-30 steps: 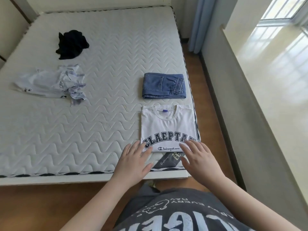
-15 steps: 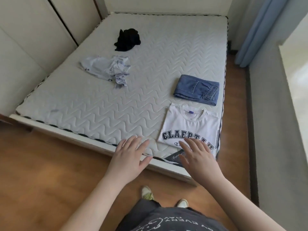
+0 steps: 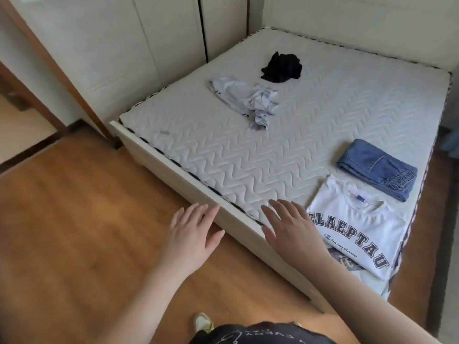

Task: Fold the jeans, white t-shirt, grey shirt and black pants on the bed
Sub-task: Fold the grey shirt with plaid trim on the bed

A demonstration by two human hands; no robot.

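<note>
The white t-shirt [image 3: 357, 227] with dark lettering lies folded at the bed's near right corner. Just beyond it sit the folded blue jeans [image 3: 375, 167]. A crumpled grey shirt [image 3: 248, 100] lies in the middle left of the mattress [image 3: 223, 155], and the black pants [image 3: 282, 67] are bunched up farther back. My left hand [image 3: 192, 234] hovers over the floor by the bed frame, fingers spread, holding nothing. My right hand [image 3: 289, 228] is spread above the mattress edge, left of the t-shirt and not touching it.
A wooden floor [image 3: 74, 219] runs along the bed's near side. White wardrobe doors [image 3: 139, 45] stand past the bed's left side. A doorway opens at the far left. My shoe [image 3: 202, 322] shows near the bottom edge.
The view has swung left along the bed's edge. Both hands left the t-shirt and shifted left, staying spread and empty. The clothes have not moved.
</note>
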